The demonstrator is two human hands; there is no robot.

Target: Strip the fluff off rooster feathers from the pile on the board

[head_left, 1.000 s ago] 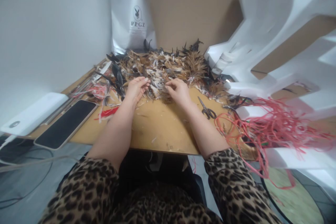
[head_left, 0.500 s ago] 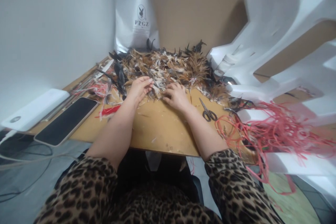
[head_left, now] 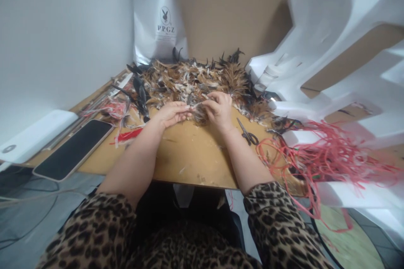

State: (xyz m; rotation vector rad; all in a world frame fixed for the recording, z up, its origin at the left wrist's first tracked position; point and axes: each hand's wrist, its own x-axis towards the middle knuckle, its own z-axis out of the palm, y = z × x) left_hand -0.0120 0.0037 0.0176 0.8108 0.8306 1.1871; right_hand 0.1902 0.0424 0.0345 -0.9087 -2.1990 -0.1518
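At the near edge of a wide heap of brown, white and black feathers (head_left: 176, 82), both my hands work close together. My left hand (head_left: 173, 114) is closed in a pinch on the pale end of a small feather bunch (head_left: 199, 117). Just right of it, my right hand (head_left: 221, 109) has its thumb and fingers pinched on the same bunch, whose greyish-brown tips hang between the hands. Whether it is one feather or several is too small to tell. Black-handled scissors (head_left: 248, 134) lie on the table to the right of my right forearm.
A phone (head_left: 74, 149) and a white power bank (head_left: 38, 134) lie at the left. Red strips (head_left: 128, 135) are beside my left forearm. A tangle of pink-red ribbon (head_left: 334, 155) and white foam pieces (head_left: 322, 29) fill the right. A silver bag (head_left: 154, 17) stands behind the feathers.
My hands have come closer together. My left hand moved slightly right and down, and my right hand rose a little; a small feather bunch is now pinched between them.
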